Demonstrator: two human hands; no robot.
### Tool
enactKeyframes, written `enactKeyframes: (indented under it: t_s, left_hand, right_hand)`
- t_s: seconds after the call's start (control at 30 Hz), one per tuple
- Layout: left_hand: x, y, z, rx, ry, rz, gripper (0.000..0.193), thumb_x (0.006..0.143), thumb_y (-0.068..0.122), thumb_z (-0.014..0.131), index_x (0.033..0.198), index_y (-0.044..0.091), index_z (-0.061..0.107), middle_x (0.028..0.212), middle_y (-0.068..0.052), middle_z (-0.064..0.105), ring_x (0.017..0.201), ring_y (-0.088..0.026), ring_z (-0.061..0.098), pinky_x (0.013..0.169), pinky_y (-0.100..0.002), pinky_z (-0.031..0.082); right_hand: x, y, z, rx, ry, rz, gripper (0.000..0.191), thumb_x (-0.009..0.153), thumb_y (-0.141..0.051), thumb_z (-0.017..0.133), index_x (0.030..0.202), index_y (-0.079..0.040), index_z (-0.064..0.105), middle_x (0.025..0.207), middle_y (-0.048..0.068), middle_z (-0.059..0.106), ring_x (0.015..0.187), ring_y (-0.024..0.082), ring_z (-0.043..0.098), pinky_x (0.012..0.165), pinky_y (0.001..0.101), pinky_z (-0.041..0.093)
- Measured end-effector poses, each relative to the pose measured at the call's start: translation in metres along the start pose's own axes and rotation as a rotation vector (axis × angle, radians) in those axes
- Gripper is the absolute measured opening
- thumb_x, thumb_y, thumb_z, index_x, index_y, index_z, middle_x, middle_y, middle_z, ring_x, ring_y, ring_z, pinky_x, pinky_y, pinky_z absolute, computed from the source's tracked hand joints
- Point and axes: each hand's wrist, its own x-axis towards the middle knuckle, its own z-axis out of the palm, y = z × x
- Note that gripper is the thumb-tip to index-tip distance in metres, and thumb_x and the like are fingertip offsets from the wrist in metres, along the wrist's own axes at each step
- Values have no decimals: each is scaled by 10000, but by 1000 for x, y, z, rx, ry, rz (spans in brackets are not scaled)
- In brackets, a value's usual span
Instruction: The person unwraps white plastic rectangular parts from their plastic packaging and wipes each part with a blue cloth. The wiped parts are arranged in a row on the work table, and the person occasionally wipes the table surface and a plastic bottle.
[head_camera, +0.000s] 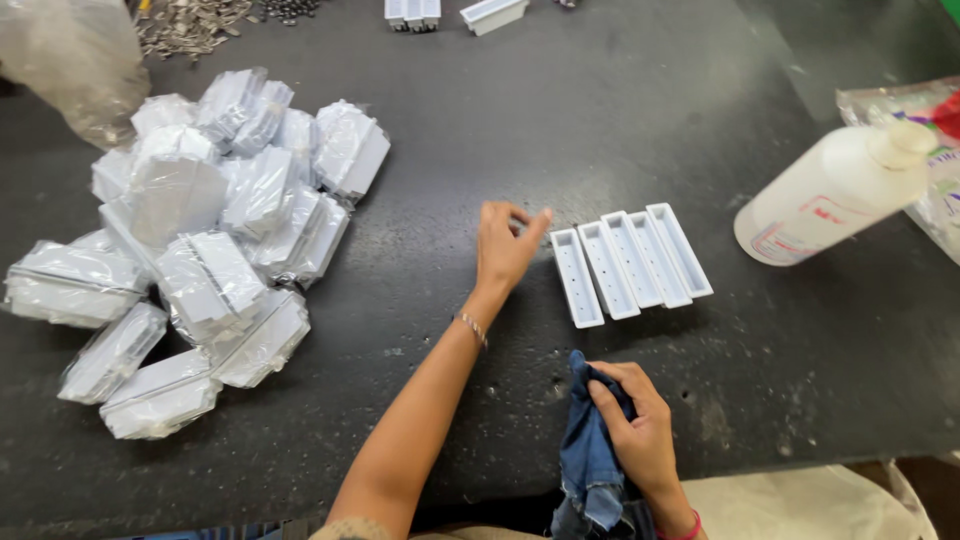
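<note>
Head view: left hand (505, 243) hovers just left of the tray row (631, 262), fingers pinched loosely together, holding nothing that shows. Right hand (635, 425) is clamped on a blue rag (590, 455) at the near table (600, 110) edge. Risks — a sideways knock could scatter the five touching trays; the tilted bottle (835, 190) at right may tip; the rag overhangs the edge and could slip off.
</note>
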Motion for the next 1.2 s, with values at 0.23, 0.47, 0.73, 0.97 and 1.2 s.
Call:
enactKeyframes:
  t_s: [0.23, 0.47, 0.73, 0.97, 1.2]
  left_hand:
    - [-75, 8, -11, 108, -255, 83, 250, 806, 228, 733, 749, 8, 629, 902, -159, 645, 830, -306, 643, 759, -413, 531]
    - [-138, -11, -115, 151, -265, -65, 194, 818, 181, 694, 787, 10, 607, 930, -128, 640, 806, -271, 656, 744, -388, 536]
    - [-177, 15, -148, 223, -121, -140, 268, 941, 331, 668, 967, 71, 610, 787, -114, 699, 723, -319, 702, 657, -452, 534]
    - [-186, 10, -137, 212, -42, -92, 224, 1038, 322, 546, 1023, 99, 561, 685, -98, 693, 672, -370, 697, 581, -505, 497]
    - [-182, 5, -134, 174, -29, -114, 204, 1056, 308, 530, 1022, 110, 564, 672, -123, 681, 676, -388, 696, 569, -526, 483]
  right_hand:
    - [-10, -2, -2, -29, -23, -12, 211, 925, -33, 679, 1129, -2, 718, 1042, 70, 720, 977, 140, 675, 895, 256, 504]
    - [-6, -10, 6, -57, -63, 77, 198, 975, -59, 656, 1162, -1, 688, 1059, 76, 724, 991, 112, 644, 910, 264, 509]
    - [63, -56, 72, -310, -226, -371, 290, 984, -48, 660, 1268, -77, 710, 1121, 125, 705, 1006, 274, 703, 866, 335, 539]
    - [73, -55, 101, -493, -316, -419, 268, 973, -65, 667, 1231, -96, 733, 1076, 105, 684, 920, 303, 681, 773, 383, 531]
    - [28, -63, 94, -468, -353, -407, 370, 927, 24, 639, 1278, -78, 696, 1094, 128, 664, 975, 315, 673, 831, 395, 540]
